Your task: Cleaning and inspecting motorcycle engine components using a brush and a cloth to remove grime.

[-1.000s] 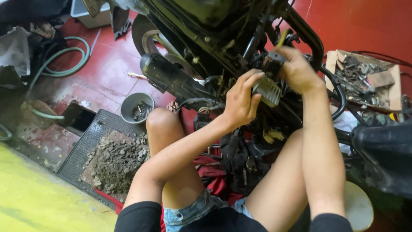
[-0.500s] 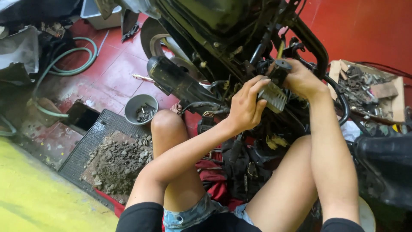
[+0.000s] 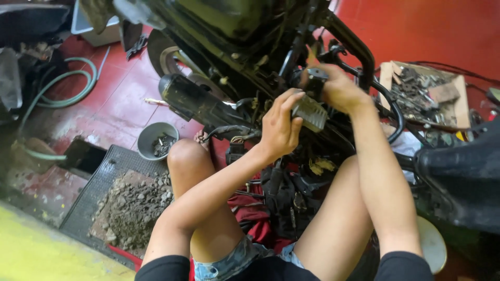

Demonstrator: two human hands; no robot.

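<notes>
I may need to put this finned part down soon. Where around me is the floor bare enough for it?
Bare red floor lies between the green hose, the exhaust pipe and the grey bowl. More lies top right, above the cardboard box of scrap. Crowded: the black mat carries rubble, and under the left hand and right hand sit wires and rags.

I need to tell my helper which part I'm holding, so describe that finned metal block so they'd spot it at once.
Start at the stripped black motorcycle and go to the open frame above the person's knees. There the left hand grips a small grey finned metal block, with the right hand just above it. Its pale ribbed face stands out from the dark, greasy parts around it.
</notes>
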